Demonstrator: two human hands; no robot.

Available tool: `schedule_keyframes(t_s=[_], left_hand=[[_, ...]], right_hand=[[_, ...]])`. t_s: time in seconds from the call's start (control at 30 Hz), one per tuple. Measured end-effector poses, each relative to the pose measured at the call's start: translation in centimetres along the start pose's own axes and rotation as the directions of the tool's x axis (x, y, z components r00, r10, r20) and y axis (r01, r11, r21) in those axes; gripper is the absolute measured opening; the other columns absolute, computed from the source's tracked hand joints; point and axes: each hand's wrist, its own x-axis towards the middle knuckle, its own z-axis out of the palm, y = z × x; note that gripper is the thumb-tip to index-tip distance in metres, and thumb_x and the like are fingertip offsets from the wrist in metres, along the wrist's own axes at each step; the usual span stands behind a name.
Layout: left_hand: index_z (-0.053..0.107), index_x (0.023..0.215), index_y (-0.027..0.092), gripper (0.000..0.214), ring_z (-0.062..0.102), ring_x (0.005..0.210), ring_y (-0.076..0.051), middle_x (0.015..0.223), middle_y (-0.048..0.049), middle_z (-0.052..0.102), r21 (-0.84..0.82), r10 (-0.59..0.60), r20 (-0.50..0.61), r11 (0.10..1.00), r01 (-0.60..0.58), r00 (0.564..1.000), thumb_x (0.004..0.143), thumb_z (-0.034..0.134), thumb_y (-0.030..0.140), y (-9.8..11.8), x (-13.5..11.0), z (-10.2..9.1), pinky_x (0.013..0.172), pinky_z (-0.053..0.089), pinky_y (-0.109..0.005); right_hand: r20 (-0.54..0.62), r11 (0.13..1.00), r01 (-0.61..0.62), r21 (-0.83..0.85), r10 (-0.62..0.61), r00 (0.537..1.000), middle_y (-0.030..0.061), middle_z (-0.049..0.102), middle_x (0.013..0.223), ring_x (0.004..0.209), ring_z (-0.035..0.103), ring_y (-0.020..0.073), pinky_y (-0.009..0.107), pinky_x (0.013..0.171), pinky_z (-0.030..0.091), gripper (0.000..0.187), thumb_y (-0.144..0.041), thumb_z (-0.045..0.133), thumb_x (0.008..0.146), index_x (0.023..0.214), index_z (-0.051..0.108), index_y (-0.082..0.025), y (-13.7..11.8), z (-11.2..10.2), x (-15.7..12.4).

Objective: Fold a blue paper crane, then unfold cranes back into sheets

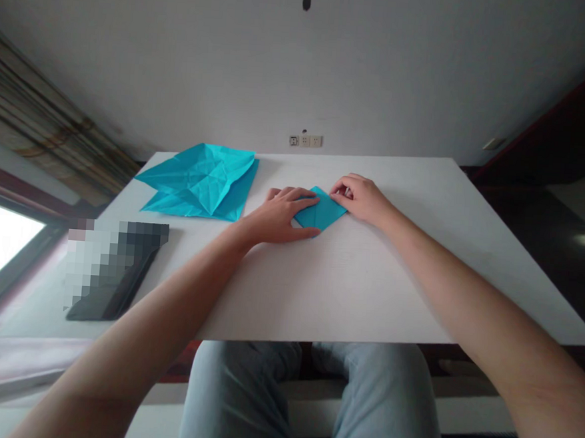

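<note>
A small folded piece of blue paper (323, 212) lies flat on the white table (368, 278), shaped like a diamond. My left hand (280, 216) rests flat on its left part, fingers stretched out and thumb along the lower edge. My right hand (361, 197) sits at the paper's right upper corner, its fingers curled and pinching the edge there.
Creased, unfolded blue sheets (202, 179) lie stacked at the table's far left. A dark flat object (123, 267), partly blurred out, rests near the left front edge. A wall with sockets (305, 140) stands behind the table. My knees (310, 394) are under the front edge.
</note>
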Motion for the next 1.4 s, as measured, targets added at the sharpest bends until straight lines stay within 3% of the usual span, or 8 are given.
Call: schedule_keyframes(t_s=[0.17, 0.37, 0.57, 0.97, 1.4], left_hand=[[0.064, 0.170, 0.039, 0.075, 0.044, 0.168, -0.044, 0.180, -0.0123, 0.053, -0.018, 0.056, 0.016, 0.998, -0.056, 0.998, 0.103, 0.071, 0.071, -0.19, -0.14, 0.04, 0.140, 0.024, -0.068], [0.077, 0.156, 0.039, 0.055, 0.049, 0.163, -0.040, 0.176, -0.0092, 0.059, -0.053, 0.021, -0.019, 0.998, -0.022, 1.000, 0.109, 0.066, 0.065, -0.02, 0.07, 0.23, 0.141, 0.026, -0.064], [0.074, 0.159, 0.039, 0.062, 0.048, 0.164, -0.042, 0.175, -0.0104, 0.059, -0.068, -0.014, -0.024, 0.998, 0.012, 1.000, 0.103, 0.074, 0.065, 0.21, 0.13, 0.14, 0.140, 0.027, -0.066], [0.073, 0.160, 0.037, 0.056, 0.049, 0.165, -0.040, 0.175, -0.0114, 0.059, -0.061, -0.008, -0.030, 0.998, 0.006, 1.000, 0.111, 0.063, 0.061, 0.10, 0.18, 0.36, 0.140, 0.027, -0.064], [0.072, 0.162, 0.036, 0.058, 0.049, 0.164, -0.041, 0.174, -0.0128, 0.060, -0.039, -0.003, -0.024, 0.999, 0.002, 1.000, 0.110, 0.063, 0.060, 0.19, 0.23, 0.22, 0.138, 0.030, -0.066]], right_hand=[[-0.020, 0.999, -0.020, 0.034, 0.021, 1.000, 0.0095, 0.076, 0.098, 0.080, 0.060, 0.0238, 0.040, 0.078, 0.049, 0.018, -0.041, 0.076, 0.100, 0.096, 0.078, -0.024, -0.70, -0.12, -0.22], [0.051, 0.997, 0.042, 0.065, -0.045, 0.998, 0.0078, 0.072, 0.101, 0.078, 0.057, 0.0213, 0.038, 0.078, 0.048, 0.016, -0.038, 0.079, 0.095, 0.102, 0.081, -0.023, -0.42, -0.06, -0.35], [0.093, 0.995, 0.021, 0.094, -0.030, 0.995, 0.0067, 0.070, 0.099, 0.077, 0.055, 0.0202, 0.037, 0.079, 0.046, 0.016, -0.033, 0.076, 0.095, 0.105, 0.084, -0.022, -0.03, -0.38, -0.28], [0.089, 0.997, 0.020, 0.077, -0.026, 0.996, 0.0071, 0.069, 0.101, 0.079, 0.055, 0.0211, 0.037, 0.079, 0.046, 0.015, -0.033, 0.074, 0.097, 0.104, 0.083, -0.024, -0.20, -0.29, -0.39], [0.121, 0.995, 0.034, 0.094, -0.045, 0.992, 0.0050, 0.069, 0.097, 0.085, 0.060, 0.0231, 0.037, 0.079, 0.046, 0.025, -0.041, 0.087, 0.087, 0.105, 0.082, -0.025, -0.91, -0.29, -0.63]])
